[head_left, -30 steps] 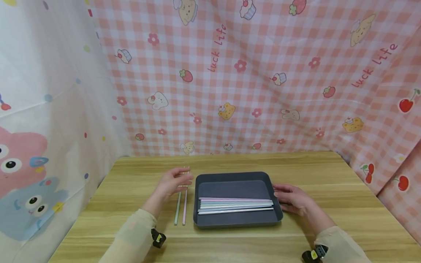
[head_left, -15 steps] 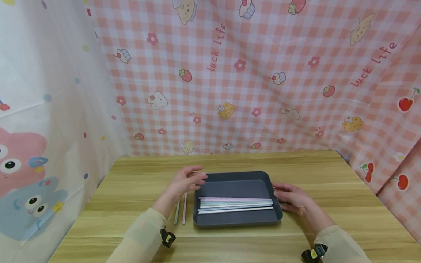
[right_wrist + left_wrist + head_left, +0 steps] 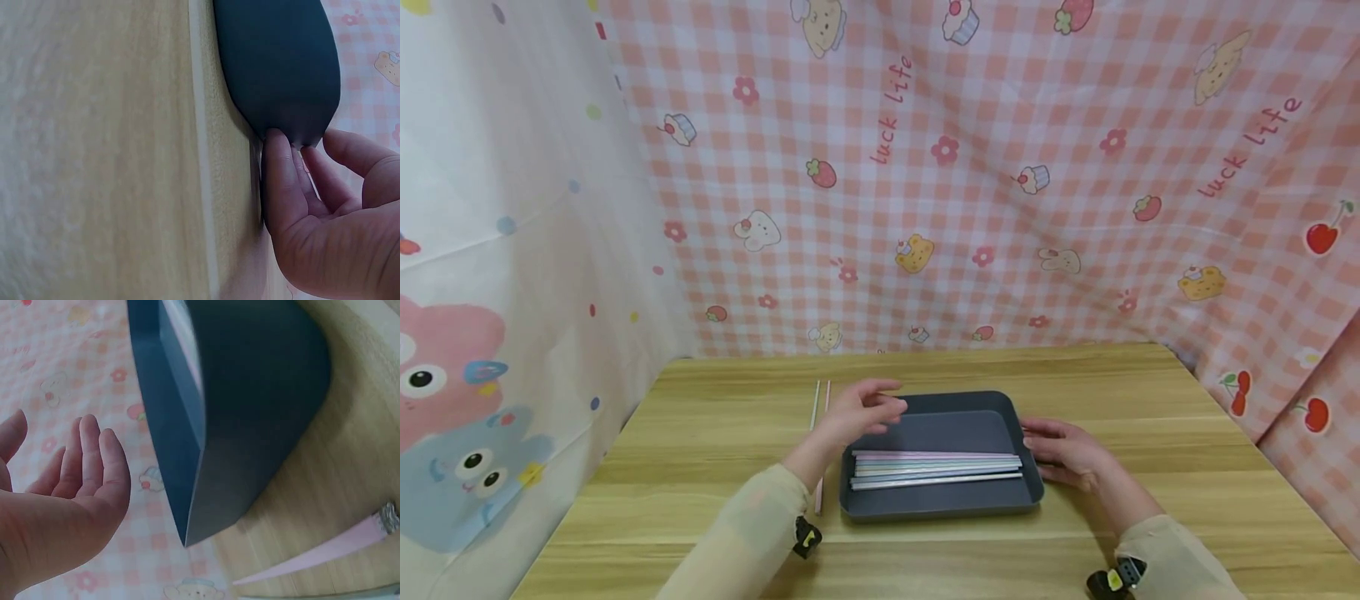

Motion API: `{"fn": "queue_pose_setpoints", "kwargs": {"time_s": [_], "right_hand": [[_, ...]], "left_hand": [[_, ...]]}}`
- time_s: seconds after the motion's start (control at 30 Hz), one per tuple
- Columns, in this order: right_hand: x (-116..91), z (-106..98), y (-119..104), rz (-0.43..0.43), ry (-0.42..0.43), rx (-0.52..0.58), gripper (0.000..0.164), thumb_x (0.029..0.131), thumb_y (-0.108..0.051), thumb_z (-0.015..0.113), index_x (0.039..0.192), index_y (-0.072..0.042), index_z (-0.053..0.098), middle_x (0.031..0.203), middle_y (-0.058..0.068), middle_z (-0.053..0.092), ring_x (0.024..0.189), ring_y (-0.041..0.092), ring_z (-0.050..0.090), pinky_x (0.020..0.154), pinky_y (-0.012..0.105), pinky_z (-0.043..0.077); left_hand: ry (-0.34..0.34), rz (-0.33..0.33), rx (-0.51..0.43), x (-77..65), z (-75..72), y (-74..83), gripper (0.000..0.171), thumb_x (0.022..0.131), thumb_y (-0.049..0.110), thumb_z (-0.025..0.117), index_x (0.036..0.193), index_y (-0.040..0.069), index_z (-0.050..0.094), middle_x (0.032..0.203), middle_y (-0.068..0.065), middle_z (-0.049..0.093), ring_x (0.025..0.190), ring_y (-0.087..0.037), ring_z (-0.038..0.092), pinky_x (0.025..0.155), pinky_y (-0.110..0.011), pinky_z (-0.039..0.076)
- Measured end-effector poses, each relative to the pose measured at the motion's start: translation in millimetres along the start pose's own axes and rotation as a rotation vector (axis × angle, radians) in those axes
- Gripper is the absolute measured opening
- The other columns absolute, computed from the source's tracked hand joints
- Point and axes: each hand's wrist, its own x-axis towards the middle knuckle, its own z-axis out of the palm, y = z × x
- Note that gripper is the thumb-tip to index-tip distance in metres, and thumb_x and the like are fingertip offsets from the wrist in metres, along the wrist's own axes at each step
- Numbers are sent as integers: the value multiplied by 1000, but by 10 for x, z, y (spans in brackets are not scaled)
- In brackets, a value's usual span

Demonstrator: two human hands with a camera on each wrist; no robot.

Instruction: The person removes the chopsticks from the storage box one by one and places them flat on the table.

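Observation:
A dark grey rectangular tray (image 3: pixel 940 505) stands on the table with several pastel chopsticks (image 3: pixel 936 468) lying side by side across it. My left hand (image 3: pixel 859 414) hovers over the tray's far left corner, fingers loosely extended and holding nothing. In the left wrist view, that hand (image 3: pixel 78 500) is apart from the tray wall (image 3: pixel 256 412). My right hand (image 3: pixel 1067 454) holds the tray's right end. The right wrist view has its thumb at the rim and its fingers (image 3: pixel 281 175) against the outer wall. Left of the tray lie two more chopsticks, a pink one (image 3: pixel 818 498) and a pale one (image 3: pixel 815 406), partly hidden by my left arm.
The wooden table (image 3: pixel 700 433) extends around the tray on all sides. Behind it hangs a pink checked cloth (image 3: pixel 850 208), and a white printed cloth (image 3: pixel 580 275) hangs at the left.
My left hand has moved right, from above the two loose chopsticks to over the tray's left corner. My right hand and the tray stay in place.

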Motion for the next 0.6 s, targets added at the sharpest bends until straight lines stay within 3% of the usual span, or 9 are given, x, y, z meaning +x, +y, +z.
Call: {"fn": "queue_pose_setpoints", "kwargs": {"time_s": [0.37, 0.6], "right_hand": [[-3, 9, -4, 2, 7, -6, 55, 96, -9, 64, 145, 5, 42, 115, 3, 67, 96, 12, 65, 78, 32, 55], [-10, 5, -5, 8, 19, -7, 57, 96, -9, 64, 146, 5, 41, 115, 3, 67, 95, 12, 64, 77, 33, 55]], "left_hand": [[-144, -25, 119, 135, 178, -101, 49, 95, 18, 70, 139, 3, 55, 111, -7, 69, 101, -22, 66, 90, -47, 52], [-233, -42, 187, 237, 217, -187, 50, 92, 12, 72, 138, 0, 55, 111, -9, 70, 102, -20, 66, 89, -39, 53]]}}
